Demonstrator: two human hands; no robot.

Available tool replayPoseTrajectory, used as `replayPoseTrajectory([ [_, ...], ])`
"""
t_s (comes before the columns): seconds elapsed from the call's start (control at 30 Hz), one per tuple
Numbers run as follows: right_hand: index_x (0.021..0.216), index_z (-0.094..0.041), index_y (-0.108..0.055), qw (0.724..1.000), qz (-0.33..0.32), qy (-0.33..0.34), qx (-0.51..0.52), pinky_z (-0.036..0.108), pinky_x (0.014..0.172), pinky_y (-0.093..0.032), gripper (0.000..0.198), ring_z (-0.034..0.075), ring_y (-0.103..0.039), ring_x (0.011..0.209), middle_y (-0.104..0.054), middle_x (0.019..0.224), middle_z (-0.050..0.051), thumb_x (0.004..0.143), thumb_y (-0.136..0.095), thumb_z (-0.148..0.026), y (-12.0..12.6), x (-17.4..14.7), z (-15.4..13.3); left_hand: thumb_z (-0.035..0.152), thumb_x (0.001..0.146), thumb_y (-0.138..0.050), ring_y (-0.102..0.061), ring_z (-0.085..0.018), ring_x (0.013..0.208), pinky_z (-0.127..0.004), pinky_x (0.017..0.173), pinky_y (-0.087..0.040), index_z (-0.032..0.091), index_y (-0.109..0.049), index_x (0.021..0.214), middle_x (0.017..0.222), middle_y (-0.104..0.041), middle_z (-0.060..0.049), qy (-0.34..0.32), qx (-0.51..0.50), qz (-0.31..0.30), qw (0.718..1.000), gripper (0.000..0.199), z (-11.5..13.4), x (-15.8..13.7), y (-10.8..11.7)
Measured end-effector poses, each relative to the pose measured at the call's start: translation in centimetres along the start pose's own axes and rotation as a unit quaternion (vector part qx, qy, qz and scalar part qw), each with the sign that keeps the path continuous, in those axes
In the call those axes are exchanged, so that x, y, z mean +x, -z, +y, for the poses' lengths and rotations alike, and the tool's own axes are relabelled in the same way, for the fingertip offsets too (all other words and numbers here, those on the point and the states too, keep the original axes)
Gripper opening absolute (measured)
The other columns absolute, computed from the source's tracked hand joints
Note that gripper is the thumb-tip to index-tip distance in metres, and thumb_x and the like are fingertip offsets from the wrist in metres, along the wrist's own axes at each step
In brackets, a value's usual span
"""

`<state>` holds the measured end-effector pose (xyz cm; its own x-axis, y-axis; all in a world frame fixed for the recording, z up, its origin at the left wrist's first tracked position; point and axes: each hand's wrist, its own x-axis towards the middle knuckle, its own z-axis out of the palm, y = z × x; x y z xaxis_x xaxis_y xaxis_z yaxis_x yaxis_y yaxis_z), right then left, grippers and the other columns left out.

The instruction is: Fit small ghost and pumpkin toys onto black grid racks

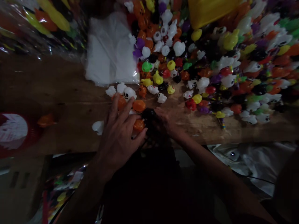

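My left hand (121,133) lies spread over a small cluster of plastic toy figures near the table's front edge. Under and around its fingers are an orange figure (139,106), a second orange figure (139,125) by the thumb, and a white figure with black eyes (129,93). My right hand (163,119) is beside the cluster, its fingers at a shiny black figure (149,114). Shadow and blur hide those fingertips, so whether they grip it does not show. A white figure (98,127) sits just left of my left hand.
A large heap of mixed small figures (203,82) covers the back and right of the wooden table (67,93). Clear plastic bags (109,53) lie behind my left hand. A yellow container (210,12) stands at the back, a red tub (32,132) at far left.
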<state>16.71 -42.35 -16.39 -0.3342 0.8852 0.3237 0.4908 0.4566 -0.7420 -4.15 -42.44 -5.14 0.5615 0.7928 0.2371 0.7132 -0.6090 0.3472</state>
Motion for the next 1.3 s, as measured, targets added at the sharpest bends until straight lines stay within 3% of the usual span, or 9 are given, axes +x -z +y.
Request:
replayPoseTrajectory([
  [0.17, 0.096, -0.02, -0.06, 0.998, 0.016, -0.06, 0.002, 0.034, 0.077, -0.052, 0.007, 0.022, -0.06, 0.087, -0.065, 0.094, 0.007, 0.091, -0.058, -0.018, 0.0, -0.1, -1.6, 0.028, 0.094, -0.063, -0.018, -0.041, 0.158, -0.065, 0.123, -0.04, 0.018, -0.067, 0.11, 0.158, -0.048, -0.013, -0.014, 0.012, 0.006, 1.0, 0.019, 0.2, -0.2, 0.0],
  [0.4, 0.093, -0.018, -0.061, 0.99, 0.069, -0.122, 0.022, 0.027, 0.067, -0.05, 0.012, 0.017, -0.059, 0.079, -0.059, 0.093, 0.006, 0.089, -0.054, -0.01, -0.3, -0.2, -4.4, 0.022, 0.093, -0.063, -0.012, -0.041, 0.159, -0.067, 0.123, -0.038, 0.017, -0.065, 0.111, 0.159, -0.046, -0.016, 0.002, 0.005, -0.008, 1.0, 0.019, 0.7, -0.2, 0.3],
  [0.63, 0.101, -0.018, -0.064, 0.997, 0.027, -0.036, 0.058, 0.029, 0.071, -0.052, 0.023, 0.019, -0.059, 0.082, -0.061, 0.09, 0.007, 0.099, -0.042, -0.015, -0.3, 0.0, -3.6, 0.027, 0.091, -0.066, -0.006, -0.04, 0.16, -0.072, 0.127, -0.029, 0.026, -0.06, 0.117, 0.163, -0.041, -0.008, 0.024, 0.013, -0.06, 0.998, 0.027, 0.4, -0.1, 1.0],
  [0.77, 0.111, -0.017, -0.065, 0.992, 0.065, -0.045, 0.1, 0.029, 0.075, -0.053, 0.024, 0.019, -0.06, 0.088, -0.064, 0.096, 0.009, 0.1, -0.045, -0.012, -0.4, 0.4, -3.7, 0.027, 0.089, -0.066, -0.005, -0.04, 0.16, -0.072, 0.13, -0.026, 0.028, -0.059, 0.122, 0.166, -0.036, -0.006, 0.045, 0.032, -0.102, 0.993, 0.033, 0.6, 0.1, 1.4],
  [0.9, 0.112, -0.016, -0.063, 0.989, 0.12, -0.02, 0.09, 0.028, 0.078, -0.053, 0.023, 0.018, -0.06, 0.09, -0.067, 0.098, 0.009, 0.101, -0.044, -0.012, -1.0, 0.4, -3.7, 0.025, 0.092, -0.063, 0.0, -0.037, 0.16, -0.071, 0.132, -0.019, 0.029, -0.057, 0.124, 0.166, -0.035, -0.002, 0.049, 0.028, -0.086, 0.995, 0.033, 0.9, 0.1, 1.2],
  [1.17, 0.1, -0.018, -0.058, 0.983, 0.177, -0.011, -0.044, 0.025, 0.067, -0.049, 0.021, 0.016, -0.055, 0.075, -0.055, 0.083, 0.004, 0.104, -0.037, -0.015, -3.7, -0.2, -2.4, 0.032, 0.095, -0.062, -0.006, -0.042, 0.159, -0.069, 0.126, -0.029, 0.019, -0.062, 0.113, 0.162, -0.042, -0.012, 0.02, 0.037, -0.071, 0.997, 0.022, 0.2, 0.5, 0.6],
  [1.3, 0.096, -0.019, -0.055, 0.993, 0.12, -0.02, 0.0, 0.026, 0.068, -0.049, 0.016, 0.016, -0.056, 0.078, -0.055, 0.087, 0.004, 0.1, -0.04, -0.013, -3.6, 0.0, -1.8, 0.026, 0.091, -0.066, -0.018, -0.039, 0.159, -0.063, 0.128, -0.031, 0.024, -0.067, 0.113, 0.16, -0.046, -0.004, 0.036, 0.016, -0.062, 0.997, 0.022, 0.1, 0.6, 0.6],
])
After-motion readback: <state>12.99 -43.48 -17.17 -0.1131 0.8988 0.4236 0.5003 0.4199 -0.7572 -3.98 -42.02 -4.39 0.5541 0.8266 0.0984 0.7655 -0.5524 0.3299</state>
